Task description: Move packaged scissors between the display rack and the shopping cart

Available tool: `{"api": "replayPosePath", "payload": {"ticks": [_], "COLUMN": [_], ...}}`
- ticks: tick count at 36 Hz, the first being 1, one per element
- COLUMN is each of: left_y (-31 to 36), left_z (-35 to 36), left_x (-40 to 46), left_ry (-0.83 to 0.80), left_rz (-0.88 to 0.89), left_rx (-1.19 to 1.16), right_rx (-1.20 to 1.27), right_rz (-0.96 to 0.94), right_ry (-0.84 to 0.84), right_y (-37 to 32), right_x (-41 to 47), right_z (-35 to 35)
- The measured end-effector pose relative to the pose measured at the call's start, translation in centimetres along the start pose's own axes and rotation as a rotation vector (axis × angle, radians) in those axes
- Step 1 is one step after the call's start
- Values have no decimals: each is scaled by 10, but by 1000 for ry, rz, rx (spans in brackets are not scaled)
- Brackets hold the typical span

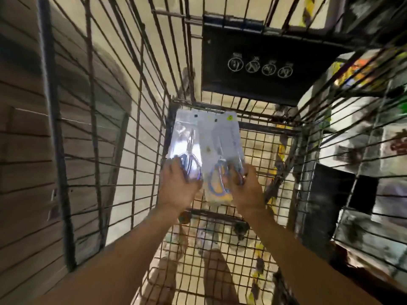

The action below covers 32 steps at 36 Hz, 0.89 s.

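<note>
Both my arms reach down into the wire shopping cart (259, 150). Two clear packs of scissors lie side by side near the cart's far end. My left hand (178, 183) grips the lower end of the left scissors pack (185, 137), over its blue handles. My right hand (244, 183) holds the lower right edge of the right scissors pack (222, 139), which shows blue handles and a yellow card at its bottom. The frame is blurred, so finger detail is unclear.
The cart's wire walls rise on the left (105, 128) and right (343, 133). A black child-seat flap (259, 62) with white pictograms hangs at the far end. Slatted wall panelling (22, 150) is at the left; blurred store shelving (374, 128) at the right.
</note>
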<state>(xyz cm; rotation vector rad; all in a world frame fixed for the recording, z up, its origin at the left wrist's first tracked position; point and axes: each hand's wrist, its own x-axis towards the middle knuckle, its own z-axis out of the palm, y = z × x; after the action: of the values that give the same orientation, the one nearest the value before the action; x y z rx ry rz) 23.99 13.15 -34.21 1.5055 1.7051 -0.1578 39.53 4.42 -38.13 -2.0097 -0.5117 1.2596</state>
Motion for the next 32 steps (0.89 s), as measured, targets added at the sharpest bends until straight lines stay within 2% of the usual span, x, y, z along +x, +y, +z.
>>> {"api": "replayPosePath", "payload": {"ticks": [4, 8, 14, 20, 27, 32], "left_y": [-4, 2, 15, 14, 9, -12], "left_z": [11, 20, 29, 33, 32, 30], "left_x": [29, 42, 41, 44, 37, 29], "left_ry": [6, 37, 10, 106, 110, 71], "left_rz": [-54, -57, -83, -129, -91, 38], "left_rx": [46, 153, 280, 298, 145, -197], "right_rx": [167, 139, 144, 141, 116, 80], "right_rz": [53, 54, 101, 107, 104, 122], "right_ry": [24, 146, 183, 202, 214, 232], "right_y": [10, 13, 22, 20, 18, 19], "right_x": [-24, -41, -51, -54, -56, -54], "right_z": [-20, -34, -45, -50, -51, -50]}}
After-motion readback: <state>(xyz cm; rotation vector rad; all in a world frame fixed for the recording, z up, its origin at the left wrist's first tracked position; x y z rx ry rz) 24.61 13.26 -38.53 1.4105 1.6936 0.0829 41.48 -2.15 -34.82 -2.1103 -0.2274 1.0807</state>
